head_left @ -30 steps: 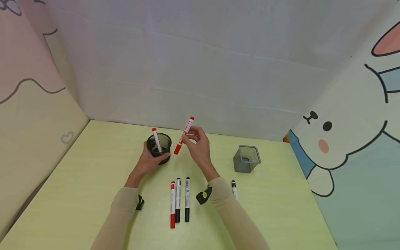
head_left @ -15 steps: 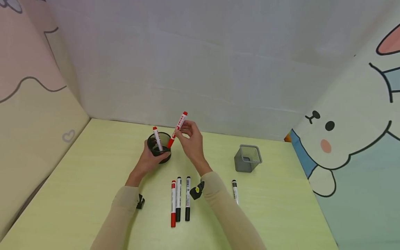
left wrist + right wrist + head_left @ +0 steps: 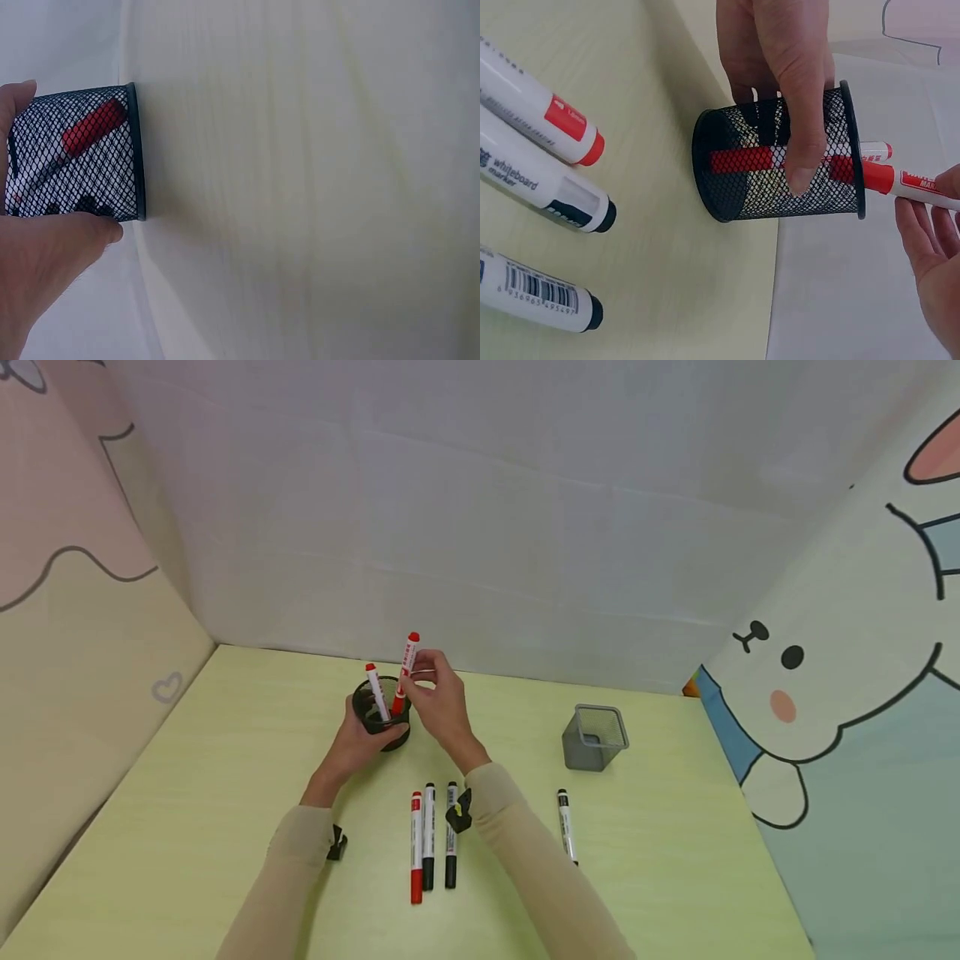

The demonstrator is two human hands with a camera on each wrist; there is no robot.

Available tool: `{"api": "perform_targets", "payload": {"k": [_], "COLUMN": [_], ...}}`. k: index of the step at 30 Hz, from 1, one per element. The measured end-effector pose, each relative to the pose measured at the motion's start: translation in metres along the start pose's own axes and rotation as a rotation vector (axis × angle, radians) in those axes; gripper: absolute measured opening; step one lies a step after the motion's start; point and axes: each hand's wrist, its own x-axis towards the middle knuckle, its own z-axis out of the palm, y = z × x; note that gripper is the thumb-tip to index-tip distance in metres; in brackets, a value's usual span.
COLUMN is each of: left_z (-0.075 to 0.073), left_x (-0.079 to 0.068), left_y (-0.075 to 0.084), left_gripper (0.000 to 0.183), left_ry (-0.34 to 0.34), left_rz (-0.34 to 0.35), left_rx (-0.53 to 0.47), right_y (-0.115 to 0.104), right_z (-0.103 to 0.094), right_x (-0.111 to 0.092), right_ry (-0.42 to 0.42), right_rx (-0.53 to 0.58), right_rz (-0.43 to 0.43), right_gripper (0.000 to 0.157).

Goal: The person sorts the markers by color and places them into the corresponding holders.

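Black cup (image 3: 767, 199), grey basket (image 3: 587, 755) apart, wrist device (image 3: 457, 817) overlapping marker (image 3: 451, 852)

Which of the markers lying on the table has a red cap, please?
The leftmost marker in the row of three; the middle marker, the third marker and the lone marker farther right have black caps.

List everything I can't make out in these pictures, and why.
Head: the lower end of the lone marker, behind the right sleeve.
Head: fine print on the loose red marker, too small.
Left wrist: part of the left hand, cut off by the left edge.
Right wrist: the upper end of the held marker, cut off by the right edge.
Right wrist: the far end of the barcoded marker, past the left edge.
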Motion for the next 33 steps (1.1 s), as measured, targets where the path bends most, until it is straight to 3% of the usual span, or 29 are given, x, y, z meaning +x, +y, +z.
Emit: {"api": "perform_targets", "payload": {"k": [8, 11, 15, 19, 25, 33], "left_z": [-0.002, -0.003, -0.003, -0.001, -0.001, -0.004], "left_x": [-0.002, -0.009, -0.012, -0.005, -0.003, -0.006], "left_y": [0.001, 0.017, 0.022, 0.004, 0.0, 0.001], "left_gripper": [0.092, 0.09, 0.088, 0.088, 0.085, 0.08], "left_ry": [-0.006, -0.022, -0.04, -0.039, -0.055, -0.058], "left_rz": [0.032, 0.031, 0.056, 0.1, 0.16, 0.123], "left_rx": [-0.011, -0.04, -0.079, -0.08, -0.121, -0.103], "right_y": [0.009, 0.011, 0.012, 0.011, 0.003, -0.01], "right_z": [0.004, 0.007, 0.01, 0.012, 0.019, 0.029], "right_x": [-0.001, 0.0, 0.0, 0.001, 0.002, 0.004], "right_ry": [-0.09, -0.128, -0.177, -0.227, -0.308, -0.421], "right_rx": [-0.098, -0.159, -0.25, -0.356, -0.479, -0.645], "right_rz": [-0.017, -0.036, -0.089, -0.134, -0.119, -0.06], "right_gripper": [0.035, 0.035, 0.035, 0.035, 0.031, 0.029]}}
